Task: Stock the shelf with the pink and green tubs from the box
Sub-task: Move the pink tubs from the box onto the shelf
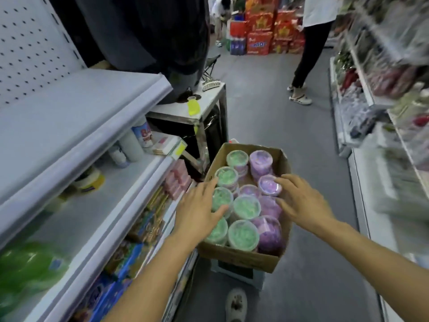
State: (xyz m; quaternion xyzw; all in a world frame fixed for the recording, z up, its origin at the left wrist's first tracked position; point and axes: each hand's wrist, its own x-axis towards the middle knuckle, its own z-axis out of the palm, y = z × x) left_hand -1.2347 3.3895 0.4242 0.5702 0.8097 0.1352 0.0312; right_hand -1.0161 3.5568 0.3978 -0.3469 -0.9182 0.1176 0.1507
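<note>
Cardboard box [234, 257] holds green tubs [243, 234] and pink tubs [269, 231]; left hand [197, 209] and right hand [299, 201] hover spread-fingered over them, grasping nothing.

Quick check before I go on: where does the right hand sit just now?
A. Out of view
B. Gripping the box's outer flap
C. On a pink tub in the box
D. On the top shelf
C: the right hand reaches into the box, its fingers spread around a pink tub.

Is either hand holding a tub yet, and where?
Neither. The left hand and right hand hover open over the tubs in the box, fingers spread.
</note>
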